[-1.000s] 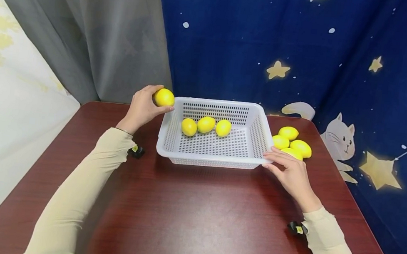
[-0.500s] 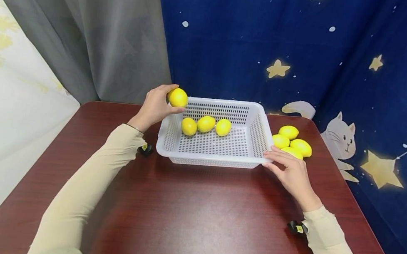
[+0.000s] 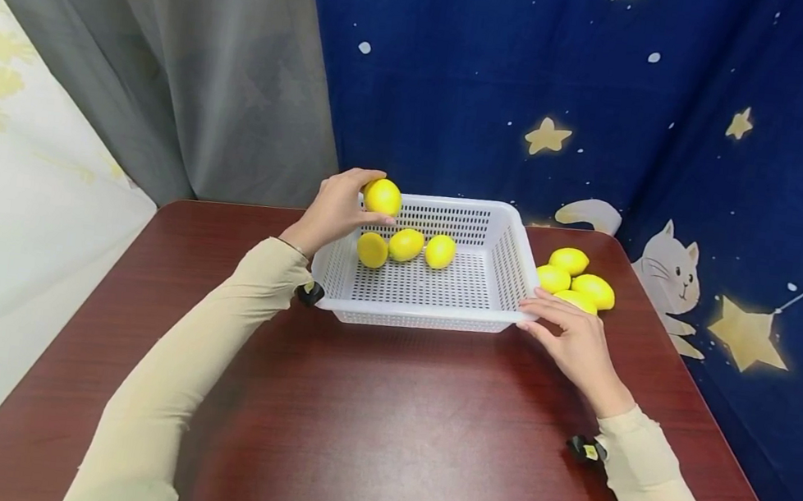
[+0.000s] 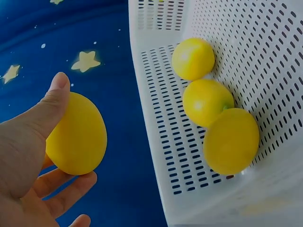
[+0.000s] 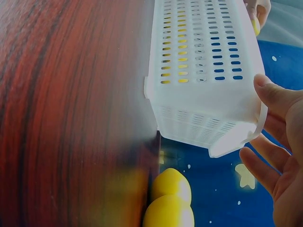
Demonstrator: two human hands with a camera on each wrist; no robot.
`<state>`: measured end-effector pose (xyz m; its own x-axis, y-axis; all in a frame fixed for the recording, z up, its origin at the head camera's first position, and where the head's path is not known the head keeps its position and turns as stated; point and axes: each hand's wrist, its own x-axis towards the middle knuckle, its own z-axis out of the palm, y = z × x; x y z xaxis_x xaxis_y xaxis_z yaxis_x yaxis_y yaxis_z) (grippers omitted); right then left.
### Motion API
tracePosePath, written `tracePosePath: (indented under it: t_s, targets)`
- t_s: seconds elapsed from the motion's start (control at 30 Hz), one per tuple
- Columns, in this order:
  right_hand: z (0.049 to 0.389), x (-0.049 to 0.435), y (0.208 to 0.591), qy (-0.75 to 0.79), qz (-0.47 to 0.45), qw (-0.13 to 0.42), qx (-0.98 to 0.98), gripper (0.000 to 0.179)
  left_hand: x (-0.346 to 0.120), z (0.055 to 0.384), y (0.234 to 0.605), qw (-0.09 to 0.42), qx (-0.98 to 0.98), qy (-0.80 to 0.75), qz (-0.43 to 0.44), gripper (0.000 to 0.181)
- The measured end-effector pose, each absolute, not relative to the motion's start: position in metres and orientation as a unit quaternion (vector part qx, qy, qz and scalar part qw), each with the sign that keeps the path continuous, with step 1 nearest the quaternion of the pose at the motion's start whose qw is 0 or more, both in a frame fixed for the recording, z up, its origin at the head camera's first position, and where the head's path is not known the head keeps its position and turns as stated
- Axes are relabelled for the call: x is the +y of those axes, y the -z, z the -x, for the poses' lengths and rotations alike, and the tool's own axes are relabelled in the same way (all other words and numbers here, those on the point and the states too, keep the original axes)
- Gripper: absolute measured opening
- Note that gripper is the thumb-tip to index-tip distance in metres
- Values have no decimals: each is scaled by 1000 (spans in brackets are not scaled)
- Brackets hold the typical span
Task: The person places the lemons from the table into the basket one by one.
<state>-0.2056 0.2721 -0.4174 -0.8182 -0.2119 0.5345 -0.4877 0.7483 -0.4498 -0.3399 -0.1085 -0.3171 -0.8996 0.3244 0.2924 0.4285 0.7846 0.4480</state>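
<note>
Head view: the left hand point(image 3: 338, 206) is partly closed, thumb and fingers spread to a lemon's width, pinching the held lemon point(image 3: 383, 197) at the far left corner of the basket point(image 3: 409, 311). The lemon sits at the fingertips, to the right of the palm; whether it has fully cleared the rim cannot be told.

The right hand point(image 3: 573, 336) grips the near right corner of the basket, thumb and fingers set on either side of the corner. Three basket lemons point(image 3: 405, 244) lie in a row, the leftmost just below the left thumb, the others further to its right. Four table lemons point(image 3: 593, 291) form a cluster just beyond the right hand's fingers, on the table point(image 3: 388, 431).

The step in hand appears to be bringing the held lemon in over the basket. Recommended practice:
1. Use light thumb pressure; the smooth, rounded skin may slip.
2. Clear the rim before lowering.
3. Select the bare floor to the right of the row, avoiding contact.
4. Release low to limit rolling.
5. Brace the corner with the right hand.
</note>
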Motion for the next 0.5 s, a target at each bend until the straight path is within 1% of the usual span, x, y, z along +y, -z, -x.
tracePosePath:
  t_s: [0.5]
  targets:
    - [208,271,418,-291,-205,248,-901,40,-86,346,320,97,-941,239,221,80]
